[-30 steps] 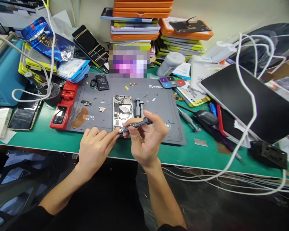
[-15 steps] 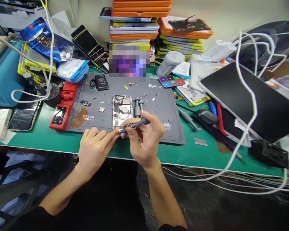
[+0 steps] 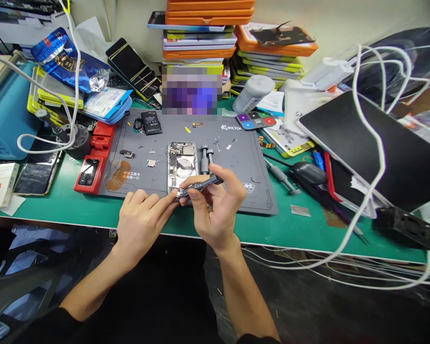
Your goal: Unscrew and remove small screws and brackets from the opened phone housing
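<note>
An opened phone lies upright on the grey work mat, its circuit boards and a round coil showing. My right hand is closed round a dark grey screwdriver, which slants down to the left toward the phone's bottom end. At that lower edge my left hand is closed, its index fingertip pressed on the phone's bottom left corner beside the driver's tip. The tip itself and the left thumb are hidden. Just right of the phone, two more grey screwdrivers stand close to my right fingers.
Small loose parts and a black battery lie on the mat. A red device sits at its left edge. Orange cases are stacked behind. To the right are a black panel, a white cable and another screwdriver.
Both hands, the screwdriver and the phone hold almost the same place. The whole view has shifted very slightly.
</note>
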`<action>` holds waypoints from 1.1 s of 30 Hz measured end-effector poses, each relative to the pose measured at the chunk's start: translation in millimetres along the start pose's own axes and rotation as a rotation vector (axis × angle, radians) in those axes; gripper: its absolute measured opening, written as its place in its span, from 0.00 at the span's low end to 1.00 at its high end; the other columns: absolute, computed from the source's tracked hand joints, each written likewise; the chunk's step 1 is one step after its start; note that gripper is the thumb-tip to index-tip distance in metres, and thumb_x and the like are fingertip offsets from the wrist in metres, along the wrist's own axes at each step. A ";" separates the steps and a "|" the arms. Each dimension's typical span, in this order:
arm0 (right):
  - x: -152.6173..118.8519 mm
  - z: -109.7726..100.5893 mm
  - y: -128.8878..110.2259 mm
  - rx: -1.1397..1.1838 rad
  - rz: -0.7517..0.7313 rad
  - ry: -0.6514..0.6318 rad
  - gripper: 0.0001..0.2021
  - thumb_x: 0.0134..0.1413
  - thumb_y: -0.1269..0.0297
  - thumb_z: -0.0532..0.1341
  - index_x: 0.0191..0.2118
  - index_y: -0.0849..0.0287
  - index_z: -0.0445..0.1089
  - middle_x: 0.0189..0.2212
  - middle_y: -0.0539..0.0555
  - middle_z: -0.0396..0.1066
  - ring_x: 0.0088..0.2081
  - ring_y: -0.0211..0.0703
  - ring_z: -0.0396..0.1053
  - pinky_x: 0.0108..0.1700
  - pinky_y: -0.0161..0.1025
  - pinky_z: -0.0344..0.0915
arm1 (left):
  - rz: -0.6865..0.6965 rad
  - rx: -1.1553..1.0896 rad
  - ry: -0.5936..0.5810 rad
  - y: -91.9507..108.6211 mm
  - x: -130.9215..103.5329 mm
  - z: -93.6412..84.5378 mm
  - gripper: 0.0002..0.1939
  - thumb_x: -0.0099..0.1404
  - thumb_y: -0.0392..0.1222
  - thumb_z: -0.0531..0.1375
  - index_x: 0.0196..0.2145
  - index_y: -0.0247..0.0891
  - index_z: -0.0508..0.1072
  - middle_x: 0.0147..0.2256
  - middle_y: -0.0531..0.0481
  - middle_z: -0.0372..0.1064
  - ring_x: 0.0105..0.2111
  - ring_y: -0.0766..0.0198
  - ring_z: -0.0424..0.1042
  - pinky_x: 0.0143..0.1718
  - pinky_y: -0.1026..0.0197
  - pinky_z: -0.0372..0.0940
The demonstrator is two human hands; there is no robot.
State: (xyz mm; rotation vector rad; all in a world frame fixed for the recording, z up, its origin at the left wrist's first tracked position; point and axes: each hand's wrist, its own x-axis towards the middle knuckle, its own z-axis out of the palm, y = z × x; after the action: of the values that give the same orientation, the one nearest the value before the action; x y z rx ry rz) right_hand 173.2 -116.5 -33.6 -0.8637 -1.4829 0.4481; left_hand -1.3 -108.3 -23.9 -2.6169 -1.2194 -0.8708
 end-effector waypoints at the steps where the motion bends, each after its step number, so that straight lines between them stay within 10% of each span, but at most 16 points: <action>1: 0.2 0.0 0.0 0.006 -0.004 0.001 0.30 0.70 0.75 0.59 0.69 0.43 0.53 0.42 0.51 0.73 0.37 0.40 0.76 0.32 0.40 0.82 | 0.002 0.005 0.002 0.0 0.1 0.0 0.11 0.77 0.45 0.63 0.50 0.41 0.84 0.24 0.54 0.70 0.30 0.60 0.58 0.34 0.54 0.51; 33: 2.2 -0.9 -1.4 0.012 -0.024 -0.007 0.29 0.71 0.73 0.59 0.69 0.41 0.53 0.42 0.51 0.73 0.33 0.38 0.74 0.31 0.41 0.83 | 0.006 0.017 0.003 0.4 1.7 -1.6 0.11 0.79 0.44 0.61 0.49 0.41 0.84 0.24 0.53 0.70 0.30 0.60 0.59 0.34 0.54 0.51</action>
State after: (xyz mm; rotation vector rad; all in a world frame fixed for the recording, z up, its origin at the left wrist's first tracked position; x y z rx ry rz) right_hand 173.9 -116.0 -31.0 -0.8350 -1.4939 0.4427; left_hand -0.9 -108.1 -21.5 -2.6037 -1.2126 -0.8586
